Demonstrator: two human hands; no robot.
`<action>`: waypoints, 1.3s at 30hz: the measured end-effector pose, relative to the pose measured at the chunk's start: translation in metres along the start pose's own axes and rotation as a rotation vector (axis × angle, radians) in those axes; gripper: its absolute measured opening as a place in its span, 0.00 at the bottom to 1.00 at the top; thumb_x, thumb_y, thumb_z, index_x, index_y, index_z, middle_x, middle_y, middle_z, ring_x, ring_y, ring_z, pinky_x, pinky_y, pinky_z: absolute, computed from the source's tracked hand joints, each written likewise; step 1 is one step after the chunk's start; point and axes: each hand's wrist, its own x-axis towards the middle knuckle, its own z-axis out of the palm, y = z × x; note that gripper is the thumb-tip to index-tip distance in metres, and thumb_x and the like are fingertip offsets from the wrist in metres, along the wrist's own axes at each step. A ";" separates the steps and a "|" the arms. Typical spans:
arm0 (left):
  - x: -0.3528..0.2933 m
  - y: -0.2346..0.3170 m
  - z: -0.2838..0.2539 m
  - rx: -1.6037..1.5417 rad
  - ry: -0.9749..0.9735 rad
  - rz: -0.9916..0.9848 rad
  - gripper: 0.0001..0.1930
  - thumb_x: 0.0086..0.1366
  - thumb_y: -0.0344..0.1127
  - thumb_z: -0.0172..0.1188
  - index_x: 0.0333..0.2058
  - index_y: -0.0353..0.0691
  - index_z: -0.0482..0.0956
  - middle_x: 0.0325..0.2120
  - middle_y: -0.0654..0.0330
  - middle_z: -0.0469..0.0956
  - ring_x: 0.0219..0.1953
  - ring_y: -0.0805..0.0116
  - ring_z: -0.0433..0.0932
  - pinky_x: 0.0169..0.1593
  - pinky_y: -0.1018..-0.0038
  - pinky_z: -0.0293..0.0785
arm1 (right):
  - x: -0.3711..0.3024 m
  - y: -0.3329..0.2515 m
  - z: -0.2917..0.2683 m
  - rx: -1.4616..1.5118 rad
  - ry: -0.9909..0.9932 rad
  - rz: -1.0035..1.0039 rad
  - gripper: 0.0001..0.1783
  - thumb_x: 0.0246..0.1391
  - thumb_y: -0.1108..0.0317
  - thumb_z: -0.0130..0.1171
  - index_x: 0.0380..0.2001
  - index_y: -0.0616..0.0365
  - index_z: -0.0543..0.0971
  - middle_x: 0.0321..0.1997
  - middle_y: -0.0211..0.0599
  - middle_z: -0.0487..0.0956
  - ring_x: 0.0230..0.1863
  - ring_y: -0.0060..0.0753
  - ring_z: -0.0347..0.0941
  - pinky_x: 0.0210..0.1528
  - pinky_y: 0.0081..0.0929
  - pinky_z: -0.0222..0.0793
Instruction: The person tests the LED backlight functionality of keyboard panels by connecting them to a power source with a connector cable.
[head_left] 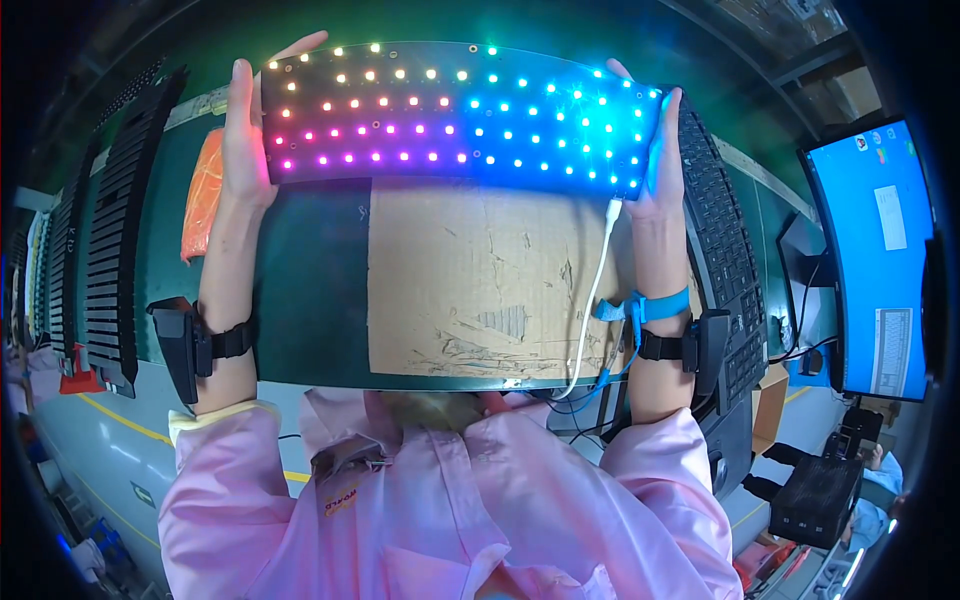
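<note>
A thin dark lit board (pixel 460 115), dotted with rows of small glowing lights, spans the gap between a person's two bare hands. The left hand (pixel 247 150) holds its left end: one digit lies upright along that short edge, while another shows past the far corner. The right hand (pixel 664 170) mirrors this at the other end, a fingertip showing beyond the far edge; fingers under the board are hidden. Gripping by the ends probably leaves the lights uncovered for viewing. The board's long axis runs left to right, from fingers to fingers, the right end slightly nearer the body, with the lit face turned up toward the wearer. Yellow and pink glow beside the left fingers, blue beside the right. A white cable (pixel 612 212) meets the near edge just left of the right hand and drops toward the body, presumably feeding power. Nearer the body than the fingers, and between the forearms, lies scuffed cardboard (pixel 450 270), perhaps padding for the green table (pixel 310 300); whether the board touches it cannot be told. An orange packet (pixel 203 200) lies just left of the left hand; black keyboards (pixel 735 270) and a blue-screened monitor (pixel 865 270) stand right of the right fingers.
</note>
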 end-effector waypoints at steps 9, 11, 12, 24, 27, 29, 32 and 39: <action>-0.002 0.003 0.005 0.032 0.052 -0.025 0.32 0.61 0.57 0.26 0.51 0.37 0.61 0.44 0.57 0.68 0.46 0.69 0.68 0.50 0.73 0.64 | 0.005 -0.001 -0.006 0.176 -0.199 0.035 0.38 0.52 0.40 0.29 0.52 0.63 0.58 0.50 0.42 0.66 0.50 0.32 0.65 0.50 0.29 0.64; -0.002 0.003 0.005 0.070 0.072 -0.002 0.32 0.60 0.59 0.28 0.50 0.38 0.63 0.42 0.57 0.70 0.45 0.69 0.69 0.49 0.74 0.66 | 0.003 0.000 -0.003 -0.012 0.008 -0.007 0.38 0.52 0.40 0.29 0.53 0.63 0.58 0.50 0.42 0.66 0.50 0.32 0.65 0.50 0.29 0.63; -0.002 0.003 0.005 0.069 0.072 -0.001 0.32 0.60 0.59 0.28 0.50 0.38 0.63 0.42 0.57 0.70 0.45 0.69 0.69 0.49 0.74 0.66 | 0.002 0.000 -0.002 -0.012 0.008 -0.007 0.38 0.52 0.40 0.29 0.53 0.63 0.58 0.50 0.42 0.66 0.50 0.32 0.65 0.50 0.29 0.63; 0.000 0.000 -0.001 0.123 0.071 -0.027 0.33 0.59 0.61 0.29 0.49 0.38 0.64 0.41 0.58 0.71 0.44 0.72 0.70 0.48 0.76 0.66 | 0.001 0.001 0.003 -0.062 0.002 -0.022 0.38 0.53 0.39 0.28 0.53 0.62 0.58 0.51 0.40 0.65 0.51 0.33 0.63 0.51 0.29 0.62; 0.001 -0.002 -0.003 0.072 0.026 -0.001 0.33 0.60 0.60 0.29 0.49 0.38 0.64 0.40 0.58 0.72 0.43 0.72 0.70 0.48 0.76 0.66 | 0.001 0.001 0.001 0.013 -0.026 0.004 0.37 0.53 0.40 0.29 0.53 0.62 0.59 0.50 0.40 0.66 0.50 0.32 0.64 0.51 0.29 0.62; 0.002 -0.003 -0.005 0.056 0.028 -0.012 0.33 0.60 0.60 0.28 0.49 0.38 0.64 0.40 0.58 0.71 0.43 0.72 0.70 0.48 0.76 0.65 | 0.001 0.000 0.000 0.012 -0.026 0.001 0.36 0.53 0.40 0.29 0.52 0.62 0.59 0.50 0.40 0.66 0.50 0.31 0.64 0.50 0.29 0.62; 0.003 -0.003 -0.007 0.024 0.009 -0.018 0.32 0.61 0.59 0.28 0.49 0.37 0.63 0.42 0.58 0.70 0.44 0.71 0.70 0.48 0.76 0.65 | 0.002 0.001 -0.004 -0.004 -0.004 -0.010 0.36 0.53 0.41 0.30 0.52 0.62 0.60 0.49 0.40 0.66 0.49 0.31 0.64 0.50 0.29 0.63; 0.004 0.031 0.031 1.260 -0.005 0.755 0.35 0.47 0.54 0.56 0.52 0.44 0.60 0.49 0.53 0.62 0.51 0.59 0.61 0.54 0.66 0.54 | 0.009 0.007 -0.008 0.120 0.032 0.053 0.34 0.54 0.42 0.31 0.50 0.62 0.62 0.46 0.40 0.69 0.47 0.31 0.67 0.48 0.27 0.65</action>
